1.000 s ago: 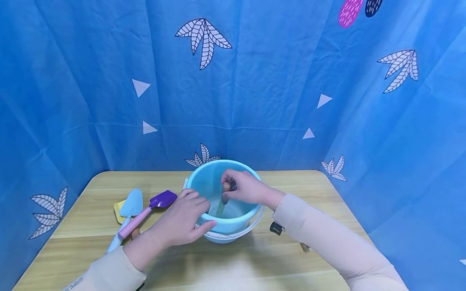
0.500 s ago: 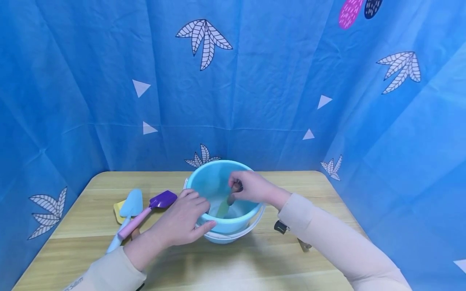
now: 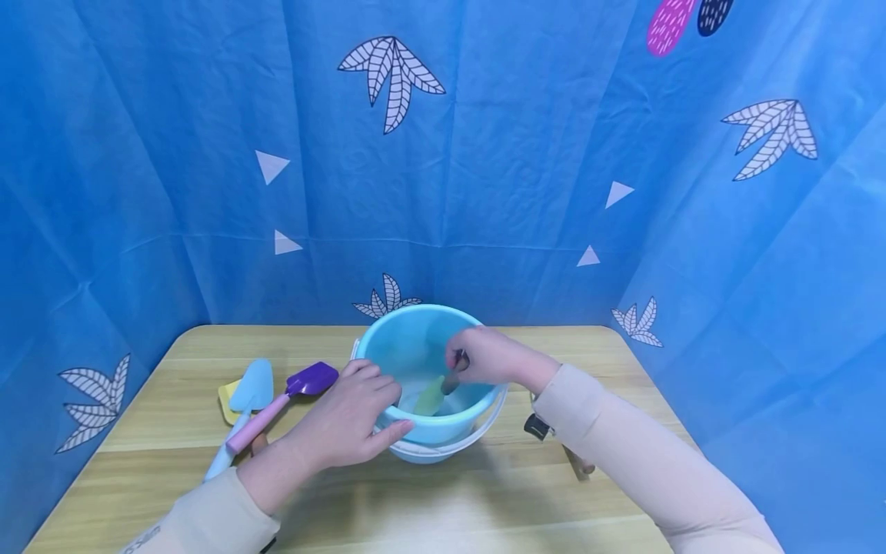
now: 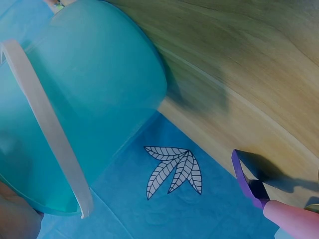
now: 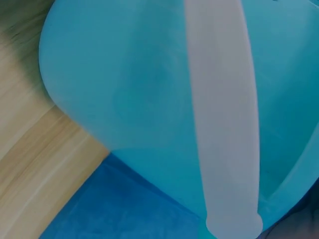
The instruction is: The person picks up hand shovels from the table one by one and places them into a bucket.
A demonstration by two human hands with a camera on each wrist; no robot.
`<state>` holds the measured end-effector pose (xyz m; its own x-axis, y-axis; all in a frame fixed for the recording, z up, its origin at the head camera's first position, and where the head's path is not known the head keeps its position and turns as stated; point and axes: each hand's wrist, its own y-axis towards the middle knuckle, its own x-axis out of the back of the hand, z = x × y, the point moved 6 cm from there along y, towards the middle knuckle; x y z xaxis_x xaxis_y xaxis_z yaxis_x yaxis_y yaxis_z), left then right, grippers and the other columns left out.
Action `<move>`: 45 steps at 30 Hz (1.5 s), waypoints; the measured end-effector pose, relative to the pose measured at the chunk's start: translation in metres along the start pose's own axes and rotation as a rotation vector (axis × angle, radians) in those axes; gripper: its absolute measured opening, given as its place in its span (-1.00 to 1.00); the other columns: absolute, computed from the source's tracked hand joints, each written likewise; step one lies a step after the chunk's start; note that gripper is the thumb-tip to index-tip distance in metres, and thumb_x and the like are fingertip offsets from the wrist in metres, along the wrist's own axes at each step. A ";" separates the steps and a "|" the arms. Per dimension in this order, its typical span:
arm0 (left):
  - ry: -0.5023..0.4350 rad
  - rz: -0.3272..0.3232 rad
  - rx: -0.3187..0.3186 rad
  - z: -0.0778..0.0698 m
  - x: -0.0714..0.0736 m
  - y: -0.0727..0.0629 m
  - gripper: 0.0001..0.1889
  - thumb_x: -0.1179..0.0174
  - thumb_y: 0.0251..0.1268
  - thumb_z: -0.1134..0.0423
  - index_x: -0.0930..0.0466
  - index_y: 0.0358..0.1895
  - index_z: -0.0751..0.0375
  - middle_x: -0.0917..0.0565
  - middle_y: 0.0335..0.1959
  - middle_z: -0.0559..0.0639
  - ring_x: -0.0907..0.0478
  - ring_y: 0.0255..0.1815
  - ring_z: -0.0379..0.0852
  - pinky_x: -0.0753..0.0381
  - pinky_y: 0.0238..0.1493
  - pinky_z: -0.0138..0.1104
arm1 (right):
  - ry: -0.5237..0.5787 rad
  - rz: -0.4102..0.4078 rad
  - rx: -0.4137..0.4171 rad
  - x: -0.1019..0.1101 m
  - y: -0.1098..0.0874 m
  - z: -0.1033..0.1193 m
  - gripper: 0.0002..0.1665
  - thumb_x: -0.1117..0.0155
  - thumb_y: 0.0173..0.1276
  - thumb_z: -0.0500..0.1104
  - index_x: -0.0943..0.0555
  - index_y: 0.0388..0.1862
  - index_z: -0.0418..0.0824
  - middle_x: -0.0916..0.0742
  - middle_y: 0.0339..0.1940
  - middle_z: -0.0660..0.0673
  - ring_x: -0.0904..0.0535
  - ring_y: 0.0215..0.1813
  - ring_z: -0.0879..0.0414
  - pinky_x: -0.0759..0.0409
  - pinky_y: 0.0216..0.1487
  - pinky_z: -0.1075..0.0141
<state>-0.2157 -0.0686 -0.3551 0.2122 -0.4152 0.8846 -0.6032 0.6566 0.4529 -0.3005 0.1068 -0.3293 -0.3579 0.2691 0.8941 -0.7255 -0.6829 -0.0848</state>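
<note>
- Head view: your right hand [image 3: 487, 355] is inside the blue bucket [image 3: 391, 346], fingers clamped on the brown handle [image 3: 451, 380] of the green-bladed tool [image 3: 430, 396].
- Head view: over the last second that hand has shifted toward your right and the tool has leaned over from near upright; the work inside the bucket appears to be under way.
- Head view: your left hand [image 3: 346, 419] stays at the bucket's near-left rim, fingers curled over it, which probably steadies it. The purple shovel [image 3: 313, 378] lies left on the counter [image 3: 415, 515].
- Left wrist view: the white bail [image 4: 52, 127] crosses the bucket's outer wall; the green-bladed tool is hidden.
- Right wrist view: bucket wall and bail fill most of it; you cannot tell the right grip here.
</note>
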 end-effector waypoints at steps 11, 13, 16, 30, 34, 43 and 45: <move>-0.001 0.015 0.018 0.001 -0.001 0.000 -0.65 -0.04 0.42 -0.26 -0.45 -0.37 -0.12 -0.43 -0.44 -0.32 -0.35 -0.25 -0.22 -0.32 0.18 -0.12 | -0.071 0.061 -0.016 -0.002 -0.001 0.001 -0.84 -0.56 0.18 -0.16 -0.69 -0.41 -0.14 -0.69 -0.45 0.11 -0.57 -0.37 0.19 -0.59 -0.21 0.29; -0.001 0.014 0.017 0.001 -0.002 0.001 -0.65 -0.04 0.42 -0.26 -0.45 -0.38 -0.11 -0.43 -0.44 -0.32 -0.35 -0.25 -0.22 -0.32 0.18 -0.12 | -0.082 0.072 -0.020 -0.003 -0.002 0.002 -0.86 -0.55 0.19 -0.17 -0.69 -0.42 -0.13 -0.68 -0.47 0.12 -0.57 -0.38 0.18 -0.57 -0.23 0.29; -0.002 0.013 0.016 0.001 -0.001 0.001 -0.65 -0.04 0.42 -0.25 -0.45 -0.38 -0.11 -0.43 -0.44 -0.32 -0.35 -0.25 -0.22 -0.32 0.17 -0.12 | -0.091 0.092 -0.026 -0.004 -0.002 0.003 -0.88 -0.53 0.21 -0.19 -0.70 -0.42 -0.13 -0.67 -0.49 0.13 -0.56 -0.40 0.18 -0.56 -0.24 0.28; -0.011 -0.003 0.003 0.000 0.000 0.001 -0.66 -0.06 0.42 -0.24 -0.41 -0.40 -0.12 -0.38 -0.46 -0.33 -0.31 -0.28 -0.23 -0.32 0.15 -0.13 | -0.147 0.134 -0.031 -0.009 -0.003 0.006 -0.84 -0.52 0.23 -0.17 -0.71 -0.49 -0.13 -0.63 -0.60 0.10 -0.49 -0.46 0.17 -0.51 -0.28 0.28; -0.014 -0.007 0.005 0.001 0.001 0.000 -0.66 -0.05 0.42 -0.24 -0.41 -0.40 -0.13 -0.38 -0.46 -0.34 -0.31 -0.28 -0.23 -0.32 0.16 -0.12 | -0.164 0.137 -0.025 -0.009 -0.003 0.007 -0.83 -0.51 0.25 -0.16 -0.72 -0.50 -0.13 -0.62 -0.61 0.12 -0.48 -0.47 0.18 -0.51 -0.27 0.29; -0.018 -0.004 0.007 0.000 -0.001 0.000 -0.67 -0.06 0.42 -0.23 -0.43 -0.39 -0.12 -0.39 -0.46 -0.33 -0.32 -0.28 -0.23 -0.32 0.17 -0.12 | -0.198 0.158 -0.006 -0.011 -0.004 0.011 -0.77 -0.49 0.26 -0.18 -0.70 -0.55 -0.22 -0.52 -0.69 0.11 -0.39 -0.51 0.19 -0.43 -0.33 0.31; -0.019 -0.003 0.010 0.000 -0.001 -0.001 -0.67 -0.06 0.42 -0.23 -0.44 -0.39 -0.12 -0.40 -0.45 -0.33 -0.32 -0.27 -0.23 -0.32 0.17 -0.12 | -0.205 0.160 -0.004 -0.012 -0.004 0.010 -0.76 -0.50 0.25 -0.18 -0.70 -0.56 -0.23 -0.50 -0.70 0.12 -0.38 -0.52 0.20 -0.42 -0.33 0.32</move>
<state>-0.2158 -0.0688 -0.3563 0.1995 -0.4290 0.8810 -0.6099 0.6493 0.4543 -0.2874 0.0994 -0.3351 -0.3421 0.0148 0.9396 -0.6717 -0.7031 -0.2334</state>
